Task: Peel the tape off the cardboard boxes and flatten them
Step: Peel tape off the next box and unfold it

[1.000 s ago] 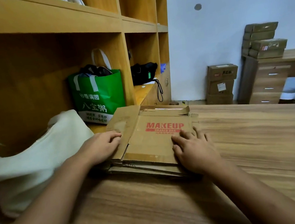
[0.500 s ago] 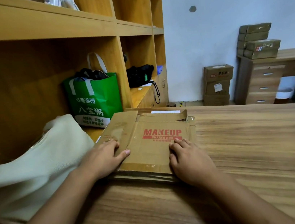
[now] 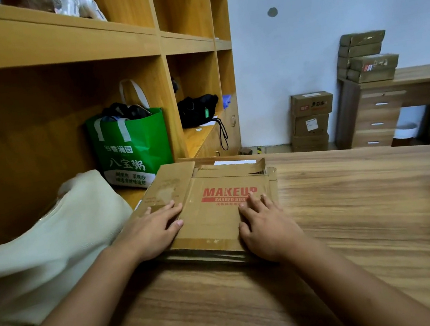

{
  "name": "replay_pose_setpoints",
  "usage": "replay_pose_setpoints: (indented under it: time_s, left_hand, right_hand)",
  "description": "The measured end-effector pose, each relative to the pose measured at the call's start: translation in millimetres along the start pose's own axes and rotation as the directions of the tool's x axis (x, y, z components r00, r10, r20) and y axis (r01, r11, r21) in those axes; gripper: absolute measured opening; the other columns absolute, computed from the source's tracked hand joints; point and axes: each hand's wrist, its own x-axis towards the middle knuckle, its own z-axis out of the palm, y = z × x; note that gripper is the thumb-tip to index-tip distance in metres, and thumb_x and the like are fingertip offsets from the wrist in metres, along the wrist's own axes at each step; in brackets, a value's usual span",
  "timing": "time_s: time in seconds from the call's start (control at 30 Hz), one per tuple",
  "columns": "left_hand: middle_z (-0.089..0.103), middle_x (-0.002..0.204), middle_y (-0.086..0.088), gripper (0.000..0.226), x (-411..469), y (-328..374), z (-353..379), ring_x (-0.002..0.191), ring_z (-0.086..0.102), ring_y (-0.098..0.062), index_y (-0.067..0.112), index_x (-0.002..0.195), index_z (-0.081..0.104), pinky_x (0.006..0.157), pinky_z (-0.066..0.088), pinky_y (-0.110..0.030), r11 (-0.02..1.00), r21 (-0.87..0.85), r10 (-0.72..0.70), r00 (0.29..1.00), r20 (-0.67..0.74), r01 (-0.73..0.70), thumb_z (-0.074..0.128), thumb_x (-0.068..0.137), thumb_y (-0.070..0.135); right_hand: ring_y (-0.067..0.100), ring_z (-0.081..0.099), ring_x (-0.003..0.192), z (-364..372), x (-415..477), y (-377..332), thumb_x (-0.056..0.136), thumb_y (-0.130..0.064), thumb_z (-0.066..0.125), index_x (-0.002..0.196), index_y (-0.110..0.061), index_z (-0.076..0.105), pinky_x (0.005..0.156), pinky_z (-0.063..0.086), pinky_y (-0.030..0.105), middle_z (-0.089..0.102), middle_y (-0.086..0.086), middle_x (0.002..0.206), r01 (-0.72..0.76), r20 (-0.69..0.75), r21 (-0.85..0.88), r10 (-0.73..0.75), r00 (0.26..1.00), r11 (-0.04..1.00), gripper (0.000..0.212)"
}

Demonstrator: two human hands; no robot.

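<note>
Cardboard box, flattened and printed MAKEUP, lies on top of a low stack of flattened boxes at the near left corner of the tabletop, close beside the shelving. Both palms bear down on it, which I judge is meant to crush the folds flat and square the sheet on the pile. A curled strip of brown tape clings along its far edge, so the peeling there looks unfinished.

The left grip is spread, fingers straight and lying across the left flap, thumb out toward the middle; it pinches nothing. The right grip is likewise spread flat over the near right corner, fingertips at the lower edge of the red lettering.

A cream fabric bag slumps just left of the stack, a green tote stands in the shelf behind it, and more boxes are stacked by the far wall.
</note>
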Motion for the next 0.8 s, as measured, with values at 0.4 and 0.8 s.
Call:
replay_pose_setpoints:
  time_s: [0.4, 0.8]
  left_hand:
    - [0.011, 0.163, 0.020, 0.057, 2.3, 10.2, 0.5, 0.153, 0.014, -0.023, 0.045, 0.156, 0.018, 0.120, 0.017, -0.049, 0.999, 0.016, -0.044, 0.999, 0.027, 0.043, 0.028, 0.102, 0.061]
    - [0.059, 0.141, 0.001, 0.037, -51.2, 82.4, -41.0, 0.125, 0.055, -0.026, 0.039, 0.138, 0.053, 0.094, 0.047, -0.042, 0.986, -0.110, 0.068, 0.895, -0.440, -0.129, 0.044, 0.103, 0.043]
  right_hand:
    - [0.030, 0.009, 0.156, 9.5, 2.7, 2.0, 0.104, -0.044, 0.026, 0.160, -0.021, 0.021, 0.127, 0.009, 0.043, 0.015, 0.006, 0.169, -0.009, -0.017, 0.048, 0.010, 1.000, 0.999, 0.061]
    - [0.014, 0.026, 0.150, -32.2, -72.3, 35.3, 0.106, -0.015, 0.046, 0.151, -0.014, 0.044, 0.113, 0.009, 0.010, 0.038, 0.002, 0.159, 0.121, -0.317, 0.496, 0.049, 0.947, 0.860, 0.045]
